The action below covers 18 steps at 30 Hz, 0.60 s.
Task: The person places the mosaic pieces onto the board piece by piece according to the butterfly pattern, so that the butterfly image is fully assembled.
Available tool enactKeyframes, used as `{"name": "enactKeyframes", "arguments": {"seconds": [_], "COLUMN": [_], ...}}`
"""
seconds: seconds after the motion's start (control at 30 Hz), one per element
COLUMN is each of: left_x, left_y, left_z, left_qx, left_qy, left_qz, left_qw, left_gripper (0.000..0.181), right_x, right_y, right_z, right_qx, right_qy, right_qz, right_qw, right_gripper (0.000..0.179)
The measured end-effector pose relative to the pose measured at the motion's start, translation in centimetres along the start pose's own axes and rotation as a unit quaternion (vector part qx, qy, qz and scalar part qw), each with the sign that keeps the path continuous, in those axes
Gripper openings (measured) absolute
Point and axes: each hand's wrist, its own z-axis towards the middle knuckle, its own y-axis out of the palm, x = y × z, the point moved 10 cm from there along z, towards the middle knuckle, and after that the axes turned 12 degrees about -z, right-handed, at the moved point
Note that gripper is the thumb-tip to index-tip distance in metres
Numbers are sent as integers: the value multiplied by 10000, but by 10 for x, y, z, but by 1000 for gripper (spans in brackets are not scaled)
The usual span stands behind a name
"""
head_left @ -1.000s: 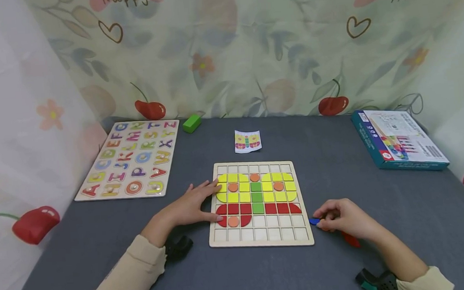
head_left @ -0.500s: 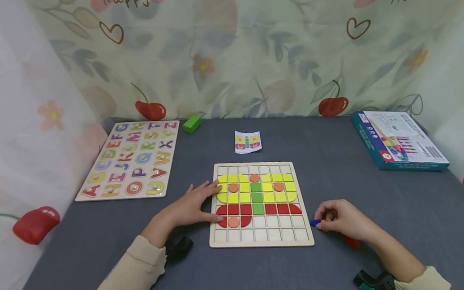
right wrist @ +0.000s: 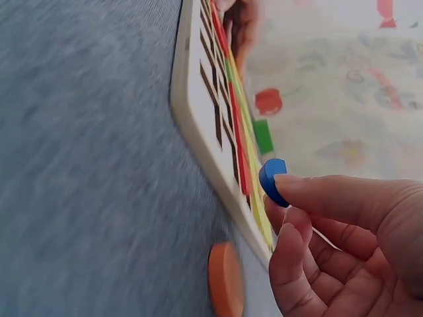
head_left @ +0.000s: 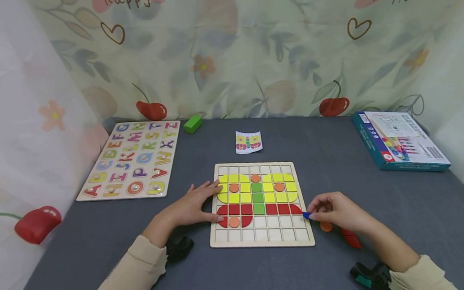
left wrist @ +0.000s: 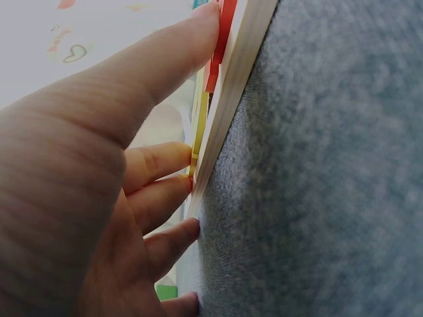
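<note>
A wooden grid board [head_left: 280, 235] lies mid-table, with yellow, red, green and orange flat pieces forming a butterfly-like pattern. My left hand [head_left: 195, 204] rests along its left edge, fingers extended; in the left wrist view its thumb [left wrist: 178, 49] touches a red piece. At the board's right edge, my right hand [head_left: 339, 209] pinches a small blue piece [right wrist: 271, 179] with a curved side between thumb and finger. Beneath that hand an orange disc [head_left: 325, 226] lies on the table. Red pieces [head_left: 350, 238] sit near the wrist, partly hidden by it.
A small butterfly picture card [head_left: 249, 142] lies behind the board. To the back left are an alphabet puzzle board [head_left: 126, 170] and a green block [head_left: 192, 124]. A flat teal-sided box [head_left: 401, 140] stands at the back right.
My right hand has moved up and left with the blue piece, from beside the board to its right edge, exposing the orange disc. The left hand stays in place.
</note>
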Motion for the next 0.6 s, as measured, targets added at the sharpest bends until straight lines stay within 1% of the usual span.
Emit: {"name": "enactKeyframes", "arguments": {"seconds": [0.27, 0.5, 0.6], "left_x": [0, 0, 0], "left_y": [1, 0, 0], "left_z": [0, 0, 0], "left_qx": [-21, -15, -21], "left_qy": [-7, -19, -23], "left_qz": [-10, -12, -36], "left_qw": [10000, 10000, 10000], "left_gripper": [87, 87, 87], "right_x": [-22, -48, -58], "right_y": [16, 29, 36], "right_z": [18, 36, 43], "right_qx": [-303, -543, -655], "right_qy": [-263, -618, -715], "right_qz": [277, 228, 300], "right_qw": [9988, 9963, 9948], "right_gripper": [20, 19, 19]}}
